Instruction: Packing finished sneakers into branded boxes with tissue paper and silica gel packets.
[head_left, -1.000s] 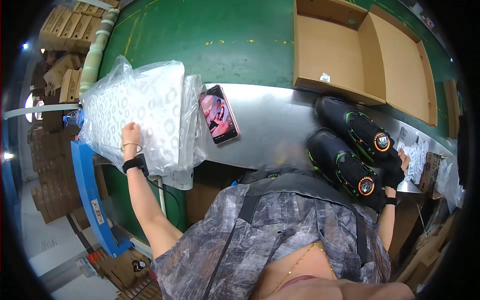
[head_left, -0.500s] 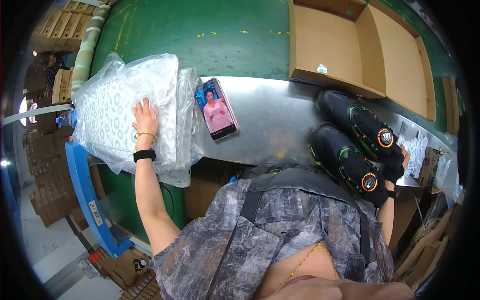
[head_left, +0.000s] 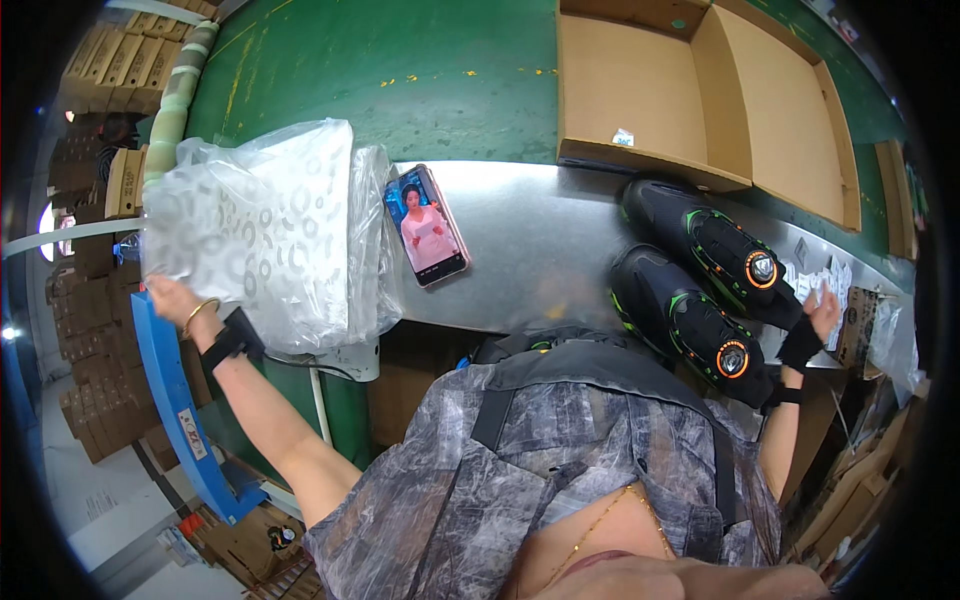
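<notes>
At the left, my left hand [head_left: 172,300] pinches the lower left corner of a thin white sheet [head_left: 265,225] printed with grey rings. The sheet lies over a stack in clear plastic bags [head_left: 372,235]. My right hand [head_left: 822,318], in a black fingerless wrist wrap, has its fingers apart and holds nothing. It is just past the heels of two black shoes, beside a pile of small white tags or packets [head_left: 830,280]. The far shoe [head_left: 690,225] and the near shoe [head_left: 680,320] have green trim and round orange-ringed dials, and lie side by side on the metal surface.
A phone [head_left: 428,228] playing a video lies beside the stack. An open cardboard box [head_left: 650,160] stands at the back right on the green tabletop [head_left: 380,110]. A blue frame [head_left: 180,400] rises at the left edge. Stacked cartons [head_left: 95,370] are beyond it.
My left hand has moved from flat on the bagged stack to the sheet's lower left corner, now gripped. My right hand has come away from the shoe heels toward the white pile.
</notes>
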